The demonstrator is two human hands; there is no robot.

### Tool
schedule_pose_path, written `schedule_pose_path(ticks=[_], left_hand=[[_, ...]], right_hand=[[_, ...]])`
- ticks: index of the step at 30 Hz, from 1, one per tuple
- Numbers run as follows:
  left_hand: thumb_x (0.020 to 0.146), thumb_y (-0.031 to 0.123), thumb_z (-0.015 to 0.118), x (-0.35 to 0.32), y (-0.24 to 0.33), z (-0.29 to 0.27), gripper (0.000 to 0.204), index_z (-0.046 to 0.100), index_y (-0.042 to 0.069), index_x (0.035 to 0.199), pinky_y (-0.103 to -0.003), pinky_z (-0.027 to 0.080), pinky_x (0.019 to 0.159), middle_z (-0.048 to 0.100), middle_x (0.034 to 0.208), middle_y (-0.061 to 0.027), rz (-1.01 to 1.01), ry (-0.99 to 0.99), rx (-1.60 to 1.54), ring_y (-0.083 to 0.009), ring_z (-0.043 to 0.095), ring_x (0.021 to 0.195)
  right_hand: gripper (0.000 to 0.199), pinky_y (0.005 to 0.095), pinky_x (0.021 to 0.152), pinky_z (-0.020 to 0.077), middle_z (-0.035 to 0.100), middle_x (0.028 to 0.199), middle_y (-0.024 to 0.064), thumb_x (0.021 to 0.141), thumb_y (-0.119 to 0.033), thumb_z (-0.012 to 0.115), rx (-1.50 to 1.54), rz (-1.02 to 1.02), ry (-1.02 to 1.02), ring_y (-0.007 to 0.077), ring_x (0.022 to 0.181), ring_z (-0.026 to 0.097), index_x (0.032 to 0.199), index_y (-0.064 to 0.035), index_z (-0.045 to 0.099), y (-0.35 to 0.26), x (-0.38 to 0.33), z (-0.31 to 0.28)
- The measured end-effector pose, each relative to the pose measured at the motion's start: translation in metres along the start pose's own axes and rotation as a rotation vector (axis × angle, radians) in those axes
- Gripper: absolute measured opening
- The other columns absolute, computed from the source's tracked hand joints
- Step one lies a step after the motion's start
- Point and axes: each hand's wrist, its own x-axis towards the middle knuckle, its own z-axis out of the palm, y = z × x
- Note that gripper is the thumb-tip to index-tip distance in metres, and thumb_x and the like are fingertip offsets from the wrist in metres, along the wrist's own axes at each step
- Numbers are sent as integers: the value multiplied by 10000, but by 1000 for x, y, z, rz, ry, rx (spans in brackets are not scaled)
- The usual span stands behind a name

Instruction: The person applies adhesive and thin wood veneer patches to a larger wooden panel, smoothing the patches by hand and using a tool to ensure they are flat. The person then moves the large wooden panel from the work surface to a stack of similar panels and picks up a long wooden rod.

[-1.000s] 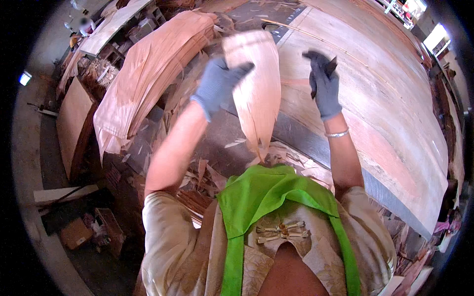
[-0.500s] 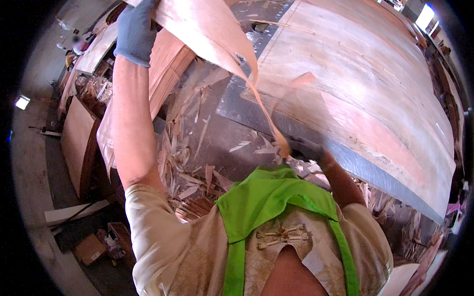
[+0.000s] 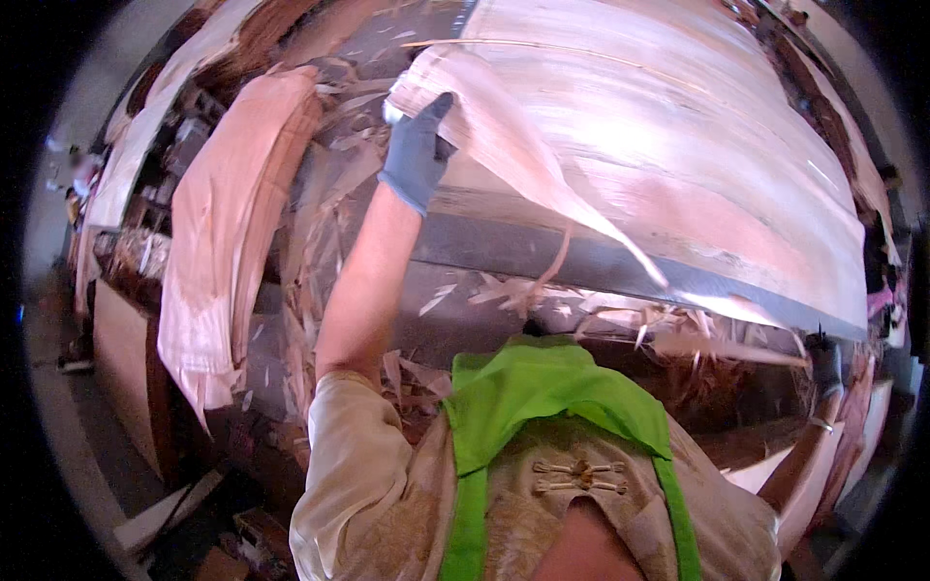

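Fingers of the gloved left hand [image 3: 417, 160] pinch the broad end of a pale veneer sheet [image 3: 504, 126], which slants over the near part of the worktop and tapers toward its dark metal edge [image 3: 601, 257]. Beyond lies a wide grained panel [image 3: 668, 126], a thin stick [image 3: 581, 56] across its far part. Wood scraps [image 3: 697, 363] litter the near side; a drooping veneer stack [image 3: 218, 242] and a leaning board [image 3: 126, 368] stand to the left. The right hand [image 3: 826, 366] is small and blurred near the rim — I cannot tell how its fingers stand or whether they grip the pale strip [image 3: 731, 305] nearby. Half a second ago the left hand was up by the stack and the right near the green apron [image 3: 528, 387] — now they are spread wide, the sheet back over the panel
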Motion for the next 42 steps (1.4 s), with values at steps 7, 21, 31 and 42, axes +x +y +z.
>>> schedule_pose_path(ticks=[7,21,31,42], left_hand=[[810,60,626,-3,-9,59,358,496,84,1142,-269,519,712,587,1037,-40,59,-94,219,-146,595,895],[830,123,610,40,12,12,208,585,37,1018,-256,505,653,630,872,-32,7,115,307,-134,607,718],[812,110,632,56,11,-86,149,628,60,952,-202,447,511,625,799,-12,-24,263,421,-96,574,627],[762,151,677,36,-147,-261,335,595,49,1070,-287,481,658,636,831,-53,-101,344,781,-164,585,721]], right_hand=[[391,273,887,438,569,1185,95,843,-44,543,1632,156,449,174,1034,550,1230,-28,491,-177,135,-253],[434,296,707,461,578,979,111,850,-274,592,2406,-820,-832,186,797,539,1221,-80,479,-372,311,-179],[454,244,756,421,565,951,18,862,-348,574,2247,-506,-271,116,835,510,1125,18,525,-276,369,-254],[117,253,553,431,572,633,31,789,-130,632,1636,-215,65,97,590,522,778,-14,622,-338,433,-200]])
